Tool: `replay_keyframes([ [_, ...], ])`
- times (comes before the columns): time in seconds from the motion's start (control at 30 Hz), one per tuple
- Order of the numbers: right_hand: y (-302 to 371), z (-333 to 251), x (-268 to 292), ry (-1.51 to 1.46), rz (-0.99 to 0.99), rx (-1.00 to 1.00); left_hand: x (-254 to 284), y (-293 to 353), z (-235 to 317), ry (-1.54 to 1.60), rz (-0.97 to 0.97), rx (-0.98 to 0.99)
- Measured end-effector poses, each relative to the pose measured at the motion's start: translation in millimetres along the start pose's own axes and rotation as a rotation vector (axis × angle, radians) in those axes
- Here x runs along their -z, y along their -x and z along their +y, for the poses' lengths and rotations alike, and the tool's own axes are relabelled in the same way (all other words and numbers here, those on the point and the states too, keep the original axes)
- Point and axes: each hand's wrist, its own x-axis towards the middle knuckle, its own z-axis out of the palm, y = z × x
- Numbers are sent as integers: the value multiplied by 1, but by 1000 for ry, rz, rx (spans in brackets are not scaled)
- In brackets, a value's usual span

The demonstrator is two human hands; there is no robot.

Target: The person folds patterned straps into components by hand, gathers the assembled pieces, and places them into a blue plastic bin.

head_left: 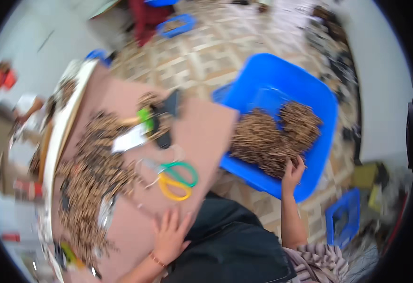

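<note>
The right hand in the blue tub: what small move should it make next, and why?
Probably close the fingers around a small bunch of the brown sticks. The right hand lies open on the near edge of the pile in the blue tub, holding nothing yet. The left hand rests flat on the brown board, steadying it.

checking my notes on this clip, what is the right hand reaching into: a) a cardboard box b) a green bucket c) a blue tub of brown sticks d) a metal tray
c, the right hand rests on the pile of brown sticks inside the blue tub.
</note>
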Motion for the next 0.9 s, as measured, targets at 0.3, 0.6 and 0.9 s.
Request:
replay_keyframes([
  [0.3,89,-216,-118,-100,-829,721,-33,6,-5,72,337,-38],
  [0.6,206,-283,-263,-100,-1493,999,-51,52,-30,720,751,-51],
  [0.9,259,-278,-321,113,-1307,1228,-102,220,-122,709,1041,842],
])
